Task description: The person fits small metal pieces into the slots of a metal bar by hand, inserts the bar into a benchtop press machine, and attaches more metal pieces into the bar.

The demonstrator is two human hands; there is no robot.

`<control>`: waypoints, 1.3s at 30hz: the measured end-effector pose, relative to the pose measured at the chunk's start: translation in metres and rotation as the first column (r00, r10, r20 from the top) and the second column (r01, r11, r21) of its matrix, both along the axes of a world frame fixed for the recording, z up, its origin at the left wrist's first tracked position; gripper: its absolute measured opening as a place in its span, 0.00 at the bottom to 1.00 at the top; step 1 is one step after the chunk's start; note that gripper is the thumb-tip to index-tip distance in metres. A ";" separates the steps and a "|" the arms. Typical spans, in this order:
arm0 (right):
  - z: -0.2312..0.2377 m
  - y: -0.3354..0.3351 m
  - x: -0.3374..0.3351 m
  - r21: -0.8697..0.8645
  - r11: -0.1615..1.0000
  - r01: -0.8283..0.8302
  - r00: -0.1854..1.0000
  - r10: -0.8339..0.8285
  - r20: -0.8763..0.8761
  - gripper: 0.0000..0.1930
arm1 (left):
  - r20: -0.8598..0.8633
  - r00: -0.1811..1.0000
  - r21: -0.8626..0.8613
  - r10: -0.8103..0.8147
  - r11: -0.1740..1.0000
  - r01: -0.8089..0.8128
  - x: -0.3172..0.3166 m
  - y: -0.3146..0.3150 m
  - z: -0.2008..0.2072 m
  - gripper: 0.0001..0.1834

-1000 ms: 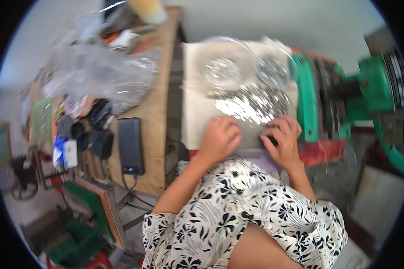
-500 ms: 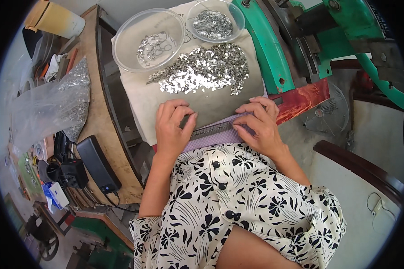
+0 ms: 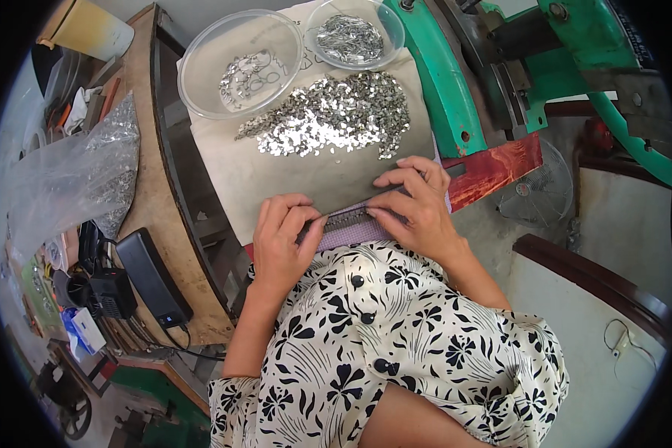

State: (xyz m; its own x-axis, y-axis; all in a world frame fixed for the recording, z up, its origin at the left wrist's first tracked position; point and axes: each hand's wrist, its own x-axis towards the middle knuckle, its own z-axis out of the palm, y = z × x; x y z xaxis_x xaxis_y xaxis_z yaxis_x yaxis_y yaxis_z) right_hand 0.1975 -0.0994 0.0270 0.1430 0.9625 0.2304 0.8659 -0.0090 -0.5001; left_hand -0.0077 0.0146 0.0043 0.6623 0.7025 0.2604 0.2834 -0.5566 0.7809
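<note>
A narrow dark strip (image 3: 349, 219), lined with small metal bits, lies on a purple checked cloth (image 3: 351, 234) close to my body. At the strip's left part, the thumb and index finger of my left hand (image 3: 282, 237) are pinched together. My right hand (image 3: 417, 203) pinches farther right along it, its other fingers curled above the cloth-covered surface. The fingertips hide both ends of the strip. Beyond my hands, a pile of small shiny metal pieces (image 3: 336, 113) is spread over a beige cloth (image 3: 228, 168).
A clear round tub (image 3: 194, 93) with metal rings and pieces stands behind the pile, beside a smaller clear bowl (image 3: 315, 45) of thin metal parts. A green machine (image 3: 444, 97) borders the right. At left, a wooden table (image 3: 173, 224) bears a plastic bag (image 3: 112, 172) and a black device (image 3: 153, 278).
My left hand has come down toward my body and its fingers have closed at the strip. My right hand has shifted left, so the two hands are nearer each other.
</note>
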 end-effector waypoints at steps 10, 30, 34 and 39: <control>-0.009 0.069 0.021 0.083 0.985 -0.152 0.980 0.140 0.139 0.09 | -0.006 1.000 -0.027 0.030 0.999 -0.030 0.000 -0.002 0.004 0.09; 0.002 0.068 0.027 -0.010 0.988 -0.154 0.971 0.154 0.181 0.06 | -0.097 0.986 0.161 -0.138 0.975 0.152 0.030 -0.018 -0.010 0.09; 0.005 0.060 0.032 0.014 0.995 -0.094 0.987 0.091 0.130 0.07 | -0.113 0.988 0.157 -0.105 0.980 0.122 0.029 -0.020 -0.011 0.11; 0.003 0.058 0.023 0.034 0.997 -0.073 0.992 0.069 0.105 0.07 | -0.105 0.990 0.155 -0.093 0.982 0.109 0.027 -0.022 -0.013 0.12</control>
State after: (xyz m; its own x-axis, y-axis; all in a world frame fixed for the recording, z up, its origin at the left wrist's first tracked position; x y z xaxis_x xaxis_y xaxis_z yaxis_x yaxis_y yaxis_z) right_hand 0.2204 -0.0409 0.0302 0.0482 0.9598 0.2763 0.9110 0.0712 -0.4063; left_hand 0.0197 -0.0075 -0.0085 0.7551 0.5852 0.2955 0.2894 -0.7020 0.6508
